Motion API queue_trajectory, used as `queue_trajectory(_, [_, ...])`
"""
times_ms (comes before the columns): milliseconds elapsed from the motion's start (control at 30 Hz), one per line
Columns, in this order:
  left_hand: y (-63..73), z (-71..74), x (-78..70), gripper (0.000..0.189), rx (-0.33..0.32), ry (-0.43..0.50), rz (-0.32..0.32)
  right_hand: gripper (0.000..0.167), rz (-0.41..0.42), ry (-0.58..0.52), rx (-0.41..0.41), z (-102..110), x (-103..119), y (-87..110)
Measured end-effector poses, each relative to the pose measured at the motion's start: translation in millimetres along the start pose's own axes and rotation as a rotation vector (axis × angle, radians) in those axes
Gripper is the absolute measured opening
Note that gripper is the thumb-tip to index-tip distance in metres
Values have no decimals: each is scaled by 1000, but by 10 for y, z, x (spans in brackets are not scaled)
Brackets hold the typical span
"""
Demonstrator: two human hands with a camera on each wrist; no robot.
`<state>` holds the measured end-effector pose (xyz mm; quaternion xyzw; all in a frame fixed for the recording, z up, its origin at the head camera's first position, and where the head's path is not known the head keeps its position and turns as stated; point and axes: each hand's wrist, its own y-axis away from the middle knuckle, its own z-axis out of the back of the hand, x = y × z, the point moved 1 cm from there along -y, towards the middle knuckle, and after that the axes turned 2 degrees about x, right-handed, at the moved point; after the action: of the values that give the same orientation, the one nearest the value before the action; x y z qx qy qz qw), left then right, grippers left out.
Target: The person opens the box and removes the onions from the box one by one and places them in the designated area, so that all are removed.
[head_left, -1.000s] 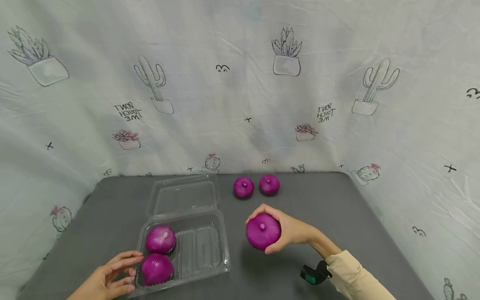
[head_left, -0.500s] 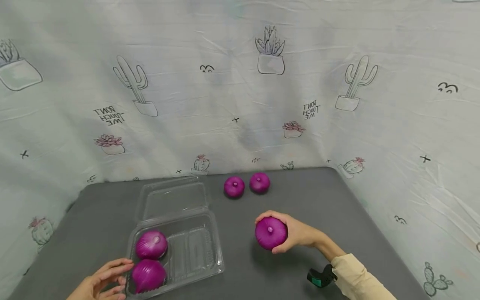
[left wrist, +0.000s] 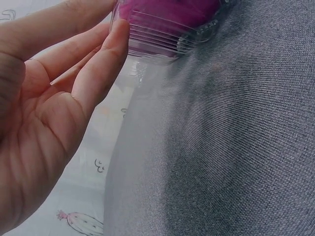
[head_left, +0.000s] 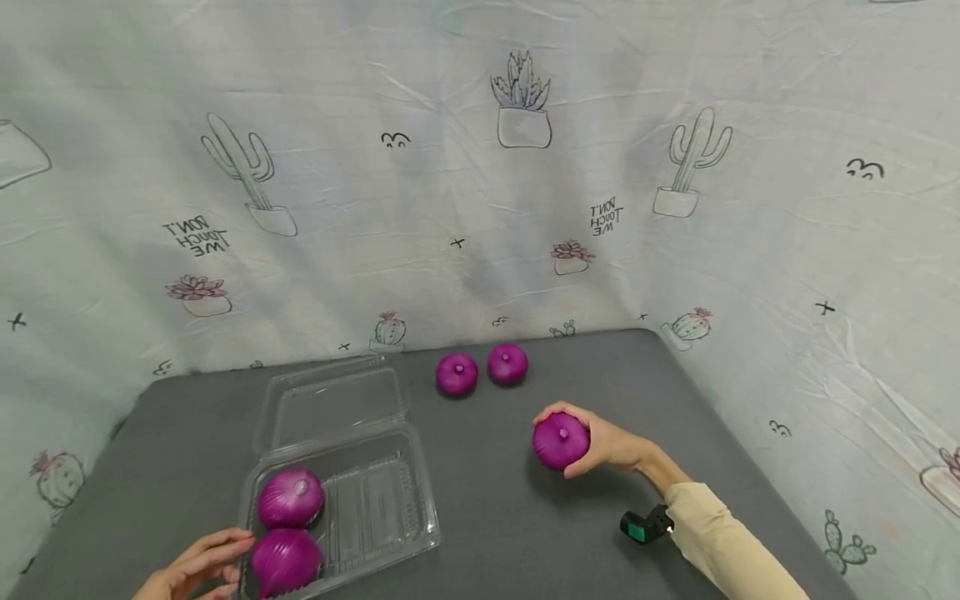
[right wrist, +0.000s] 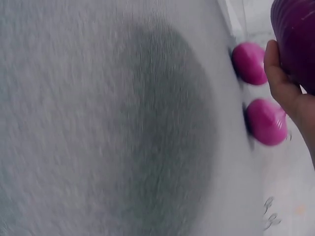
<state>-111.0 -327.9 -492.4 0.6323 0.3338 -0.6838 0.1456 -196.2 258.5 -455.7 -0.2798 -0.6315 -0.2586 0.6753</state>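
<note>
My right hand grips a red onion above the grey table, right of the clear plastic container. Its fingers and thumb curl round the onion's sides, and the stem end shows on top. In the right wrist view, the same onion fills the upper right corner. My left hand is at the container's left wall, with straight fingertips touching the ribbed plastic. Inside the container, two red onions, a rear one and a front one, sit along the left side.
Behind the container's base lies its hinged lid, folded open. Two more red onions, a left one and a right one, stand at the table's back edge. A patterned cloth encloses the grey table.
My right hand has moved to the right, away from the container, with the onion still in its grip. The head view has turned a little right. My left hand stays beside the container.
</note>
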Motion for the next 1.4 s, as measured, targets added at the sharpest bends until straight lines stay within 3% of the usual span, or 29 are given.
queue_trajectory(233, [-1,-29,-59,66,-64,-6,104,67,-34,-45,-7,211,-117,15])
queue_trajectory(400, [10,-30,-78,64,-67,-42,117,66,-41,-65,-21,344,-218,9])
queue_trajectory(800, [-10,-13,-98,62,-29,9,120,63,-79,-80,-124,722,-270,34])
queue_trajectory(1033, [-15,-46,-148,59,-73,8,198,61,-82,-88,-146,885,-318,-37])
queue_trajectory(1400, [18,-93,-191,57,-149,-81,254,61,-157,-69,-201,1066,-349,-196])
